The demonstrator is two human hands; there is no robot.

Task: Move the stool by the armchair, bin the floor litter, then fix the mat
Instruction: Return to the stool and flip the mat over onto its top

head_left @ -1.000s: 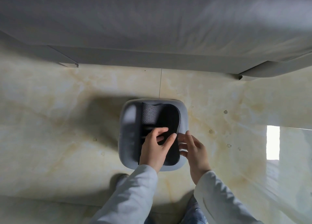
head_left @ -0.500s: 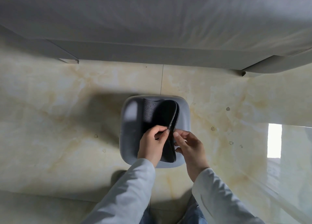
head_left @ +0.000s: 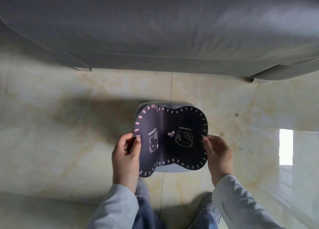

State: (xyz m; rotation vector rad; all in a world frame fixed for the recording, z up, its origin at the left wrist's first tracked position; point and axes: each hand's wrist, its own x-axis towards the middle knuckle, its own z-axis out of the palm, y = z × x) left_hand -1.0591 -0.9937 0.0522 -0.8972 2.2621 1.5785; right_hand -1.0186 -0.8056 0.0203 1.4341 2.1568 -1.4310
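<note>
Holding the mat (head_left: pixel 172 140) opened out between both hands, we note the main change: half a second back it was folded on itself, dark back showing, pinched over the stool; now the printed face with its cartoon cats and dashed pink border is up and spread wide. Left hand (head_left: pixel 126 156) grips the left lobe, thumb on top, that side still curling upward along a centre crease. Right hand (head_left: pixel 217 154) pinches the right edge, fingers (head_left: pixel 206 143) on the rim.

Directly under the mat, between our hands, sits the grey stool (head_left: pixel 165 169); only its near edge and a sliver of the far rim show. We judge the stool and litter steps finished, with the mat fix in hand: what remains is laying it flat and centred on the seat.

Obstacles: the left lobe's curl and the crease may keep it from lying flat. Our knees (head_left: pixel 148 209) lie just below the hands.

Beyond the hands, marble floor (head_left: pixel 69 134), a few small specks to the right. Farthest, the grey upholstered armchair (head_left: pixel 155 30), well apart from the stool.
</note>
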